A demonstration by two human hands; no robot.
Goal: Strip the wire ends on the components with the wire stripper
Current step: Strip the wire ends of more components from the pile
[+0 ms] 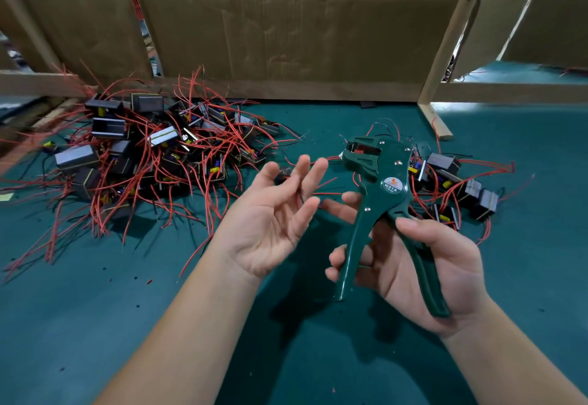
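One wire stripper [391, 163] fills the curled right grip [455, 261], the left grip [270, 226] slack, fingers spread, beside two component piles [143, 156].

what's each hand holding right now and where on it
The right hand grips the green wire stripper by its two handles. The left hand is open, holding nothing.

Blur smears the fingertips of my left hand [270, 223], and the small dark thing [284, 173] behind them is too covered to name. The wire stripper [381, 194] hides the middle of my right hand [455, 264] and the near side of the heap of components [458, 188] beyond it. Its round label [390, 186] is mostly too fine to read (only the larger letters show). Red wires [98, 213] run off the left edge; my forearms [178, 341] are cut at the bottom.
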